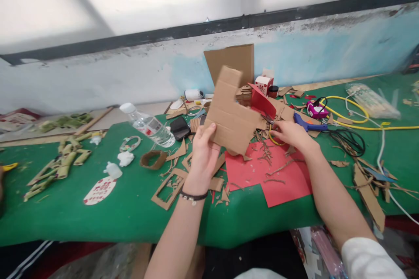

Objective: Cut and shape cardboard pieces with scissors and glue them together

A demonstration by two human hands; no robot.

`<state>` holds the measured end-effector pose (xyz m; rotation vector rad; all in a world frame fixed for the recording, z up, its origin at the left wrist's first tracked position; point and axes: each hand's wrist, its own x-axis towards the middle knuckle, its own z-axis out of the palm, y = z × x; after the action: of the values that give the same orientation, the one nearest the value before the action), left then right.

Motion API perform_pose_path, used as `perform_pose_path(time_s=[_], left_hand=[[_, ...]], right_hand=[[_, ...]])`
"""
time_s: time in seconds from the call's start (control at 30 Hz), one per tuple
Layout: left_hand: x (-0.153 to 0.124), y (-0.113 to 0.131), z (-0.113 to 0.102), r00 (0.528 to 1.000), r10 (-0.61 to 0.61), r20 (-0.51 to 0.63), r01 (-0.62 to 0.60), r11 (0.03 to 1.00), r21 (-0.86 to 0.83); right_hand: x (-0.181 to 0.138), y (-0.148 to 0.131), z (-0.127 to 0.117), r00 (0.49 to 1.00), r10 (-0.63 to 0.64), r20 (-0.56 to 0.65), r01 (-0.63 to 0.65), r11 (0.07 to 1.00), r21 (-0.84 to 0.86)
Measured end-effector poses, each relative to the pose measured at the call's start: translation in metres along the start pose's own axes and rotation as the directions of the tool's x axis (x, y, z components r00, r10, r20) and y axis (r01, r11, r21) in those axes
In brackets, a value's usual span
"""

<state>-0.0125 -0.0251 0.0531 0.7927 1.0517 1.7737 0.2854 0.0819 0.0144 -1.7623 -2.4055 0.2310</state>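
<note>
The left hand point(204, 146) is partly closed on a cardboard piece point(229, 115) in the middle of the frame, its thumb flat on the front face and its other fingers behind. Gripped near the lower left edge, the piece is tilted and raised above the clutter, which probably leaves its notched upper right side free for access.

The right hand point(288, 134), right of centre, has its fingers curled at the yellow handle of the scissors point(274, 141). I cannot tell whether they pass through the loops, or how far the 2 blades are spread. The blades point toward the piece's right edge, which suits cutting; contact is unclear.

Below, red paper point(284, 187) lies flat on the green worktop point(131, 222), with torn brown strips point(275, 180) scattered over it, likely offcuts. A blue glue gun point(304, 123) rests just beside the right hand, seemingly within easy reach. At upper centre, a cardboard panel point(240, 59) leans against the wall point(131, 76), perhaps to save room.
</note>
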Motion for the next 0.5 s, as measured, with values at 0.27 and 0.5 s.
perform_pose_path(time_s=[0.27, 0.5], left_hand=[[-0.011, -0.007, 0.005, 0.994, -0.075, 0.078, 0.070, 0.996, 0.060], [0.008, 0.005, -0.015, 0.982, -0.189, 0.009, 0.189, 0.982, -0.013]], right_hand=[[0.000, -0.004, 0.006, 0.998, 0.018, 0.067, -0.013, 0.997, -0.077], [0.009, 0.005, 0.004, 0.992, 0.122, -0.023, -0.121, 0.992, 0.016]])
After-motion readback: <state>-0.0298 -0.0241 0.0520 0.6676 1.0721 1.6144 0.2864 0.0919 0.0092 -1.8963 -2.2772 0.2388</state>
